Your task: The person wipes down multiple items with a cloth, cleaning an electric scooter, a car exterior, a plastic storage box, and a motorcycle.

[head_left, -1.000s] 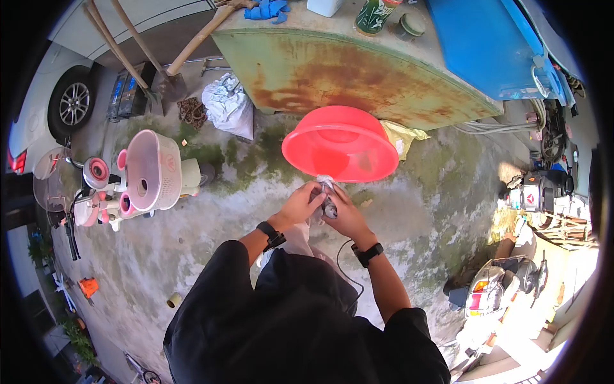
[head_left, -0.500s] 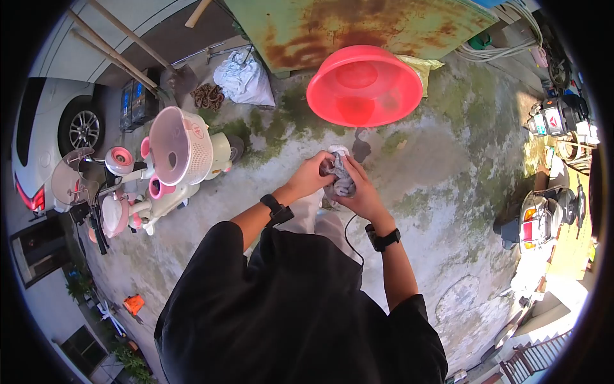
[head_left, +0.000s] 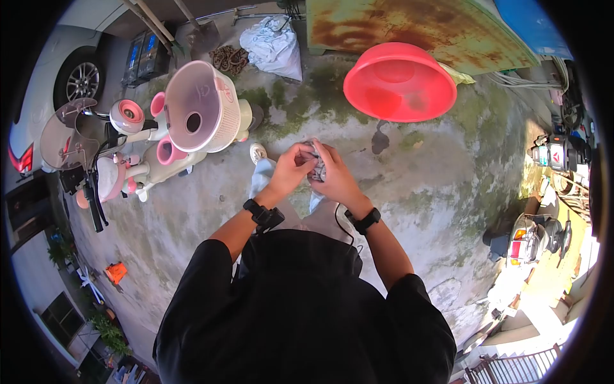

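Both hands meet in front of my body around a bunched grey cloth (head_left: 318,170). My left hand (head_left: 291,169) is closed, with its thumb and fingertips pressed against the cloth's left side. My right hand (head_left: 336,178) curls over the right side of the cloth, covering much of it. Whether anything lies inside the folds is hidden by the fingers. Beyond the hands, up and to the right, a red plastic basin (head_left: 412,109) stands on the ground, apart from both of them.
To the left a pink and white scooter (head_left: 150,169) carries a large basket (head_left: 220,109). A white sack (head_left: 281,54) and a chain (head_left: 228,59) lie near the rusty green panel (head_left: 409,29). More scooters (head_left: 527,240) stand at right. My shoe (head_left: 257,152) rests on stained concrete (head_left: 435,211).
My view has turned left, so the basin and sack sit farther right in the picture. A shoe has come into sight. Both hands still hold the cloth, now more covered by the fingers.
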A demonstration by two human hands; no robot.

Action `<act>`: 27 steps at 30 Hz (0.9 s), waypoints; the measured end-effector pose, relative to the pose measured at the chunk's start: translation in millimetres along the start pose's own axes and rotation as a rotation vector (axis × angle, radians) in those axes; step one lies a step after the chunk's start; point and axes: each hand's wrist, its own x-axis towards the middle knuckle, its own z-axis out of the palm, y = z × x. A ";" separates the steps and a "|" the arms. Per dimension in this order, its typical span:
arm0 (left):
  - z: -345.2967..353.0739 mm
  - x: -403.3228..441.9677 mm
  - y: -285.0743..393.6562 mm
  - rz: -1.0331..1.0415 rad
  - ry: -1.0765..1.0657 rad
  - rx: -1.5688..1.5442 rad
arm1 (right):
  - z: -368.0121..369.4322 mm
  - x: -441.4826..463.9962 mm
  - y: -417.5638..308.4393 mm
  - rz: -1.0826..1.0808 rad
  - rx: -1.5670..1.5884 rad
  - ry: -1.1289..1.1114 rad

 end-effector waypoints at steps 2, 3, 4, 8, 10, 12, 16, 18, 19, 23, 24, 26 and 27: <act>-49.9 2.5 1.4 0.017 0.056 -0.078 | 34.4 41.5 -13.8 -0.025 -0.024 -0.012; -73.9 5.3 3.9 0.070 0.103 0.027 | 47.8 64.6 -27.5 -0.027 -0.020 -0.019; -99.9 7.7 6.7 0.120 0.149 0.133 | 63.7 88.5 -38.8 -0.026 -0.015 -0.024; -192.9 23.3 26.3 0.432 0.389 0.458 | 136.6 189.6 -53.3 -0.153 -0.075 -0.058; -237.9 23.3 22.6 0.366 0.403 0.571 | 169.3 234.9 -67.3 -0.176 -0.081 -0.122; -282.0 28.4 22.7 0.315 0.436 0.691 | 208.0 271.0 -64.3 -0.222 -0.109 -0.149; -344.6 23.4 8.1 0.149 0.601 0.818 | 287.0 313.3 -54.6 -0.301 -0.161 -0.283; -367.7 19.6 -0.2 0.067 0.623 0.721 | 306.6 331.2 -55.9 -0.359 -0.194 -0.366; -377.8 18.4 -4.1 0.025 0.636 0.672 | 312.0 342.8 -59.2 -0.381 -0.193 -0.395; -407.9 33.3 -1.3 0.115 0.765 0.658 | 331.6 392.2 -64.1 -0.550 -0.222 -0.494; -415.5 39.4 0.7 0.028 0.784 0.607 | 335.3 405.8 -67.3 -0.584 -0.228 -0.515; -434.2 57.5 -4.0 0.051 0.813 0.750 | 337.9 430.7 -63.5 -0.603 -0.248 -0.626; -439.7 67.3 -2.6 0.063 0.825 0.822 | 338.6 440.9 -59.3 -0.628 -0.299 -0.631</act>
